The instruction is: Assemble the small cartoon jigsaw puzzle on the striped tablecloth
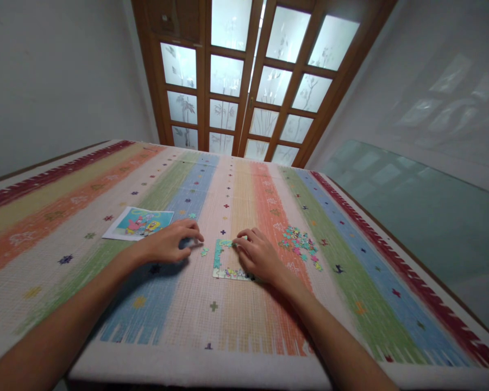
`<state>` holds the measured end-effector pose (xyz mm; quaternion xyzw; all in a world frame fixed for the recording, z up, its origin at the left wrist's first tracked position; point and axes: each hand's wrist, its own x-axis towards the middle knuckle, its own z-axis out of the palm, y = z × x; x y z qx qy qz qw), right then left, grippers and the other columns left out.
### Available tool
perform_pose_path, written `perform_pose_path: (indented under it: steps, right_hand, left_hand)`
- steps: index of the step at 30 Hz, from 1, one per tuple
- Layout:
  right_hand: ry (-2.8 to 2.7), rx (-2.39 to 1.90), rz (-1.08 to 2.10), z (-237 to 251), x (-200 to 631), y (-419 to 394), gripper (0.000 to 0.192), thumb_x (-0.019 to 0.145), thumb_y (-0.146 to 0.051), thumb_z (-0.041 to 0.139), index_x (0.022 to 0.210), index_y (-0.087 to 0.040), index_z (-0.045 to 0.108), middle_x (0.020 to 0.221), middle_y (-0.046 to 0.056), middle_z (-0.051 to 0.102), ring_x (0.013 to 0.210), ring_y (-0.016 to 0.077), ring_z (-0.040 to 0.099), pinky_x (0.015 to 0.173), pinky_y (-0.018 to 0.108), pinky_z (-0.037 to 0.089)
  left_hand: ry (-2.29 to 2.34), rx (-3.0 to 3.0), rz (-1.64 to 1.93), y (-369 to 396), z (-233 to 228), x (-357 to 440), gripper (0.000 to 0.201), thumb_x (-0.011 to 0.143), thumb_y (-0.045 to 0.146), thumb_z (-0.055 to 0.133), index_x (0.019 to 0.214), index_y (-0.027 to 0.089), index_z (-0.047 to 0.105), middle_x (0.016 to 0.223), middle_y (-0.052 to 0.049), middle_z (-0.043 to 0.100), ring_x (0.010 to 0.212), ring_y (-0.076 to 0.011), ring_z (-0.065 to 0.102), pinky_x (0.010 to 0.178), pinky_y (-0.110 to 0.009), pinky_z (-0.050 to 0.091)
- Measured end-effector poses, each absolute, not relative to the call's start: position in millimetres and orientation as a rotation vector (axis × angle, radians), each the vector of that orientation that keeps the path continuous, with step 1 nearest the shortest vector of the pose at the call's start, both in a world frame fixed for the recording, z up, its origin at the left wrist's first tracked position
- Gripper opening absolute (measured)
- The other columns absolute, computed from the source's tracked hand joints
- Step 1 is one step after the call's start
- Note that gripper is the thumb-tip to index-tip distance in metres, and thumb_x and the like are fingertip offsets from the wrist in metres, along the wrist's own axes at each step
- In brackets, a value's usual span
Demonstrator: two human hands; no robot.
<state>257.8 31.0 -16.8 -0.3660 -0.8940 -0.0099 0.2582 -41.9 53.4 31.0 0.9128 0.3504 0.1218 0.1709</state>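
A partly joined jigsaw frame [222,263], mostly teal along its left and bottom edges, lies on the striped mat [228,320]. My right hand [258,255] rests over its right side, fingertips touching the top edge pieces. My left hand [169,241] lies flat on the mat just left of the frame, fingers curled near one loose teal piece [204,251]; whether it pinches a piece I cannot tell. A heap of loose pieces [299,241] lies to the right of my right hand.
A cartoon reference picture [140,222] lies on the mat to the far left of my left hand. Wooden glazed doors [252,81] stand beyond the mat. A glass-topped surface [411,206] runs along the right wall.
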Motion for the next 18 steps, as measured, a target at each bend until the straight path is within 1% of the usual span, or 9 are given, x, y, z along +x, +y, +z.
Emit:
perform_pose_path:
  steps: [2,5,7,10,15,18]
  right_hand:
    - [-2.397,-0.998,-0.042,-18,260,32,0.022,0.098,-0.015,0.05,0.104,-0.016,0.071,0.106,0.014,0.068,0.096,0.0263,0.057,0.085,0.04,0.049]
    - [-2.386,-1.014,-0.047,-18,262,33,0.021,0.098,-0.015,0.051,0.101,-0.016,0.071,0.104,0.013,0.069,0.095,0.026,0.057,0.084,0.04,0.05]
    - [-2.378,-1.022,-0.039,-18,263,34,0.02,0.098,-0.016,0.052,0.099,-0.016,0.072,0.103,0.013,0.069,0.094,0.0261,0.058,0.084,0.04,0.05]
    - [-2.369,-1.024,-0.031,-17,264,35,0.019,0.097,-0.016,0.053,0.097,-0.016,0.072,0.103,0.013,0.069,0.093,0.0261,0.058,0.083,0.04,0.05]
    - [-2.35,-1.041,-0.016,-16,264,36,0.021,0.097,-0.017,0.052,0.093,-0.017,0.073,0.102,0.013,0.069,0.093,0.0259,0.06,0.083,0.041,0.05]
    - [-2.348,-1.043,0.008,-15,263,36,0.021,0.097,-0.017,0.053,0.092,-0.018,0.073,0.102,0.013,0.069,0.093,0.0257,0.06,0.084,0.041,0.05]
  left_hand:
    - [1.018,2.57,0.264,51,37,-46,0.041,0.073,0.018,0.056,0.109,0.018,0.074,0.112,-0.009,0.065,0.105,-0.0264,0.062,0.1,-0.04,0.045]
    - [1.057,2.489,0.141,51,44,-54,0.037,0.079,0.031,0.064,0.112,0.018,0.074,0.113,-0.01,0.065,0.104,-0.0275,0.063,0.097,-0.04,0.046]
    - [1.095,2.44,0.078,53,45,-60,0.039,0.08,0.04,0.068,0.113,0.019,0.074,0.114,-0.01,0.065,0.103,-0.0278,0.063,0.096,-0.039,0.046]
    - [1.113,2.413,0.046,56,44,-67,0.036,0.081,0.038,0.07,0.112,0.021,0.074,0.115,-0.009,0.066,0.103,-0.0267,0.063,0.095,-0.038,0.046]
    - [1.098,2.42,0.054,58,40,-65,0.023,0.084,0.037,0.065,0.098,0.02,0.072,0.101,-0.006,0.066,0.089,-0.0224,0.062,0.084,-0.033,0.046]
    - [1.102,2.398,0.046,58,39,-64,0.02,0.084,0.039,0.064,0.089,0.02,0.069,0.093,-0.004,0.065,0.083,-0.0211,0.06,0.079,-0.031,0.045]
